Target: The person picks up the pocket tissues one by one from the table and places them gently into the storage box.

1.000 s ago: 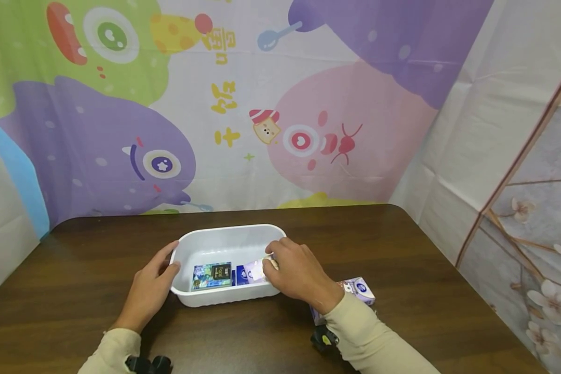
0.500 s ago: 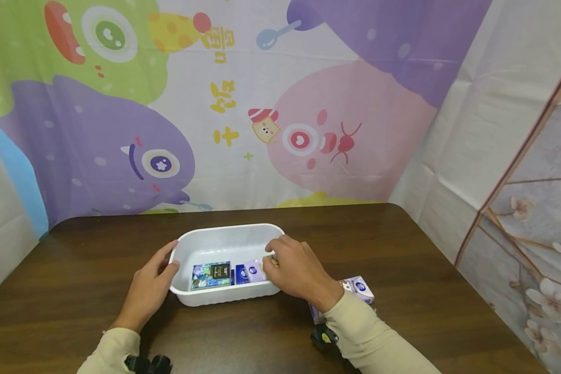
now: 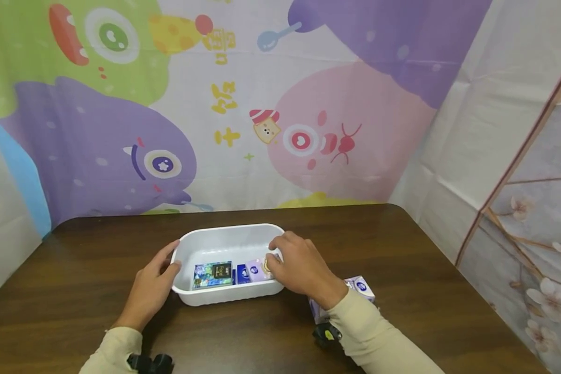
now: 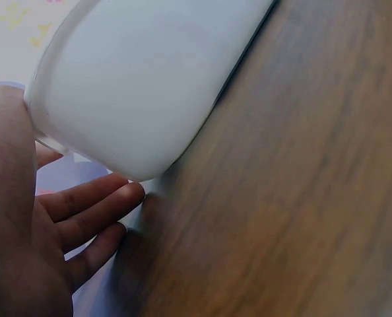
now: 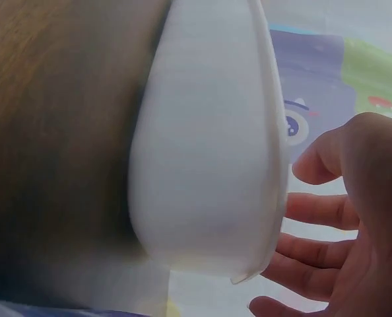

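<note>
A white plastic tub stands on the table. Inside it lie a shiny blue-green box with a black label, a dark blue packet and a light purple packet. My left hand grips the tub's left end, thumb over the rim and fingers against the outer wall in the left wrist view. At the other end, my right hand reaches over the rim beside the purple packet. Its thumb and fingers are spread apart in the right wrist view. Part of that packet is hidden behind the hand.
More light purple packets lie on the brown wooden table, partly under the right forearm. A cartoon-printed cloth hangs behind the table, and a flowered cloth hangs at the right.
My right hand has let go of the purple packet and shifted slightly right, so more of the packet shows in the tub. The left hand keeps its place on the tub.
</note>
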`<action>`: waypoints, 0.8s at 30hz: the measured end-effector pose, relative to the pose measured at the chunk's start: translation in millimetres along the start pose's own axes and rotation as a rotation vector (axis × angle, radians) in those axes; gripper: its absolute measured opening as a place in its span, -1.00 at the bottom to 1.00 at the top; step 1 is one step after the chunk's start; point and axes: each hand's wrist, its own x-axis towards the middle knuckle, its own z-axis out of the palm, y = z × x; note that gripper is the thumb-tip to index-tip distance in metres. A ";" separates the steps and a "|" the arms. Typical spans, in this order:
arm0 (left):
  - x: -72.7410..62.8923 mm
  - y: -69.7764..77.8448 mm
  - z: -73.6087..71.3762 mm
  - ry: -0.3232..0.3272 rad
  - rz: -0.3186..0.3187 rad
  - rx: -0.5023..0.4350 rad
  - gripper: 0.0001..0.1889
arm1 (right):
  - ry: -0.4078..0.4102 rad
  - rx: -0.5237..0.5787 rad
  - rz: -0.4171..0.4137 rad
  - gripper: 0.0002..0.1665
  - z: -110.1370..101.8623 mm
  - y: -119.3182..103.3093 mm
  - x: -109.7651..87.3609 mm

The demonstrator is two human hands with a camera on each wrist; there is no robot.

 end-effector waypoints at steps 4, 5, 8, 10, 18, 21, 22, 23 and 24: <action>-0.1 -0.3 1.8 -0.003 -0.010 -0.011 -0.41 | 0.002 0.021 0.016 -0.76 -3.6 1.7 -2.6; 0.0 -0.5 1.9 -0.002 -0.014 -0.012 -0.41 | -0.002 0.025 0.022 -0.76 -4.6 2.0 -3.5; 1.4 -1.2 1.8 -0.005 -0.023 -0.015 -0.41 | -0.013 0.021 0.050 -0.77 -6.5 3.8 -6.6; 2.4 -2.0 1.3 -0.003 -0.022 -0.017 -0.41 | -0.018 0.018 0.068 -0.76 -7.5 4.6 -7.9; 3.3 -1.4 1.1 -0.006 -0.035 -0.020 -0.40 | -0.008 0.008 0.068 -0.78 -12.7 11.5 -12.3; 2.7 -1.6 0.7 -0.003 -0.043 -0.021 -0.41 | 0.000 -0.001 0.051 -0.80 -14.5 14.3 -14.1; 2.5 -1.6 0.7 -0.002 -0.044 -0.020 -0.41 | 0.001 -0.004 0.046 -0.81 -15.2 15.1 -14.7; 2.4 -1.5 0.8 -0.002 -0.046 -0.021 -0.41 | 0.002 -0.012 0.043 -0.81 -15.7 15.9 -15.2; 2.3 -1.5 0.9 -0.002 -0.045 -0.023 -0.41 | 0.005 -0.018 0.039 -0.82 -16.5 16.6 -15.4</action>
